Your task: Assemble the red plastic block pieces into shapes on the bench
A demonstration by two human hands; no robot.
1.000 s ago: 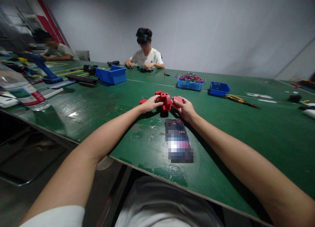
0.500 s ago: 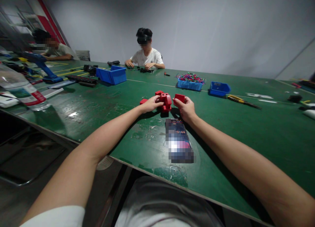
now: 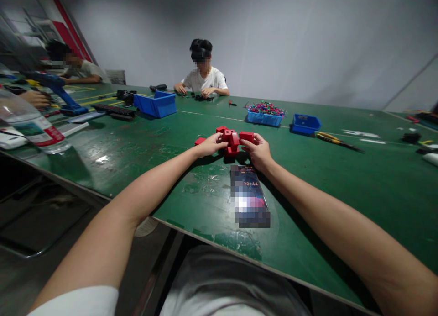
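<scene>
My left hand is closed on a curved red block, which stands among other red blocks on the green table. My right hand pinches a red rectangular block between thumb and fingers, very near the curved one; whether the two touch I cannot tell. One red block lies left of my left fingers, partly covered by them. Below the hands a phone with a timer on its screen lies flat on the table.
Beyond my hands stand a blue bin, a blue tray of colourful bits and another blue bin. Yellow-handled pliers lie to the right. A water bottle and a blue drill are at left. A person sits opposite.
My right hand has turned the red rectangular block and brought it left, closer to the curved block. My left hand has stayed in place. Another person's hand has appeared at the far left.
</scene>
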